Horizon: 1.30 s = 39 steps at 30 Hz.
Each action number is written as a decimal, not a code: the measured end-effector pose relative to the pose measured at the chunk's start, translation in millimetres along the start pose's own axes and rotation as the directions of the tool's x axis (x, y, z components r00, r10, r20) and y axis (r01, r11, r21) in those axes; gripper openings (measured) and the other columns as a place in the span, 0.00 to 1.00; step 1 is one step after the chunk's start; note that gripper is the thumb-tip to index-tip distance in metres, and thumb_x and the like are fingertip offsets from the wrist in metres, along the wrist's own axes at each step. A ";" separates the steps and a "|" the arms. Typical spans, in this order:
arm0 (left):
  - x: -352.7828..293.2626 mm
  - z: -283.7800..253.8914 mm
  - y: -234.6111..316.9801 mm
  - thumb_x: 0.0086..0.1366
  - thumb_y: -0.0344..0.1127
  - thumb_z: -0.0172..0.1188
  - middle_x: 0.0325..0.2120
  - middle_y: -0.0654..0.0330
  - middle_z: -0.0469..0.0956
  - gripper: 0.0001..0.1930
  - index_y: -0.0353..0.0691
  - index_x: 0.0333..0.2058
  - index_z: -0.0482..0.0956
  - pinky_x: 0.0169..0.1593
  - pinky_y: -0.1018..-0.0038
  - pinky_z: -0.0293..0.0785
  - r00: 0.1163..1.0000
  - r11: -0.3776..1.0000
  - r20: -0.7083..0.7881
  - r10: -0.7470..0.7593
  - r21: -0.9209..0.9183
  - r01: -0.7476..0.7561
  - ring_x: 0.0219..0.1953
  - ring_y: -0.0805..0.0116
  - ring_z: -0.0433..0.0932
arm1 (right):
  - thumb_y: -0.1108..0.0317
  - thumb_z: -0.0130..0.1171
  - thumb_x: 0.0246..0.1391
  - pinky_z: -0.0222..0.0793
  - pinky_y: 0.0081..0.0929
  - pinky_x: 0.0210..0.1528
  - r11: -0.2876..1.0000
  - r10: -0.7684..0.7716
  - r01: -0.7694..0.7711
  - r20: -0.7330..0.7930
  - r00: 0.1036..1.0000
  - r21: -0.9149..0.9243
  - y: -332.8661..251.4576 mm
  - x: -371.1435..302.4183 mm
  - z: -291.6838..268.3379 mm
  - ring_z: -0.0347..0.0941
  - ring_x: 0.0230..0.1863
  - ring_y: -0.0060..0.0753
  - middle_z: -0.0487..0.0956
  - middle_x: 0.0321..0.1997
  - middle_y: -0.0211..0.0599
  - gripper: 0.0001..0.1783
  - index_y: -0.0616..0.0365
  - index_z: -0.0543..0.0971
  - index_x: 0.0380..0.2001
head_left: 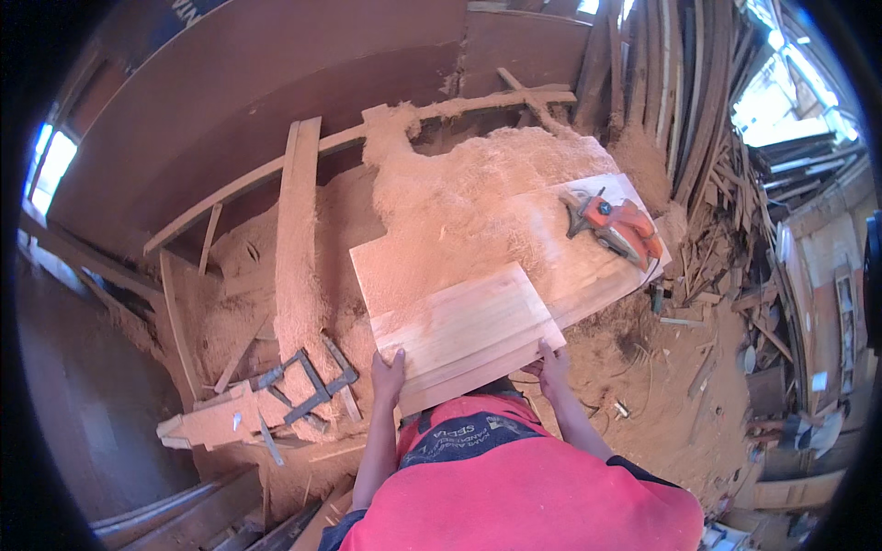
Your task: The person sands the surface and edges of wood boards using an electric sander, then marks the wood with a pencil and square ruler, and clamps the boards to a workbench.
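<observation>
"What does the wood look like on your feed?"

"I see a flat, rectangular panel of pale pinkish-tan wood (469, 321). Its grain runs lengthwise, a slightly darker strip follows the near edge, and its top face shows far less dust than the orange-tan sawdust (450, 216) heaped just beyond."

"And where is it against the hands?"

"Between them, and reaching away from them. I have the left hand (388, 372) closed on the near left corner and the right hand (551, 365) closed on the near right corner, its thumb on top. The undersides of both grips are hidden from me."

"Is it down on anything?"

"It overlaps the near part of the broad, pale wooden surface (606, 290); I can't tell whether it touches. Well apart from it, toward the far right, I see an orange-and-grey handheld power tool (625, 230) lying on that surface."
</observation>
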<state>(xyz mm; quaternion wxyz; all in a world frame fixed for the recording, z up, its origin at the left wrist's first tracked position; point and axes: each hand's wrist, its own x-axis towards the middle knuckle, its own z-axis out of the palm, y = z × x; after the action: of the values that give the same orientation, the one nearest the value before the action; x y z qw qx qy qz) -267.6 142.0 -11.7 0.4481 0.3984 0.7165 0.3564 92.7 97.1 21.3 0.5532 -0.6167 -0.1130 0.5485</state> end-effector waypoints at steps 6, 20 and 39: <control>19.5 -50.8 80.0 0.68 0.43 0.57 0.50 0.45 0.78 0.22 0.30 0.51 0.76 0.48 0.69 0.83 0.853 0.514 0.484 -0.195 -0.690 0.509 0.49 0.55 0.81 | 0.63 0.56 0.67 0.83 0.33 0.28 0.955 -0.250 0.267 0.132 0.959 -0.131 -114.1 -18.6 67.4 0.84 0.30 0.39 0.82 0.33 0.46 0.13 0.61 0.71 0.43; 50.6 -46.2 70.5 0.66 0.46 0.55 0.51 0.43 0.78 0.26 0.28 0.54 0.73 0.50 0.60 0.84 0.891 0.290 0.451 -0.055 -0.847 0.446 0.51 0.43 0.79 | 0.50 0.56 0.66 0.82 0.34 0.40 0.996 -0.017 0.039 0.269 0.963 -0.077 -120.2 -15.7 106.8 0.81 0.44 0.38 0.79 0.50 0.44 0.29 0.61 0.69 0.59; -215.1 23.0 -68.7 0.75 0.52 0.51 0.50 0.52 0.79 0.29 0.26 0.56 0.73 0.54 0.69 0.72 0.771 0.831 -0.504 -0.389 -0.553 0.058 0.49 0.65 0.76 | 0.61 0.57 0.67 0.82 0.28 0.31 0.869 0.433 -0.146 0.584 0.687 -0.473 -6.0 5.5 -24.6 0.81 0.36 0.30 0.81 0.43 0.38 0.19 0.61 0.73 0.54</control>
<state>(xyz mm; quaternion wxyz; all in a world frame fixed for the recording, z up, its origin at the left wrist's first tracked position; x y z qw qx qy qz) -203.2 -75.4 -2.2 0.3282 0.0416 0.7441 0.5804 117.3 89.7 17.9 0.2440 -0.4830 -0.3106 0.7815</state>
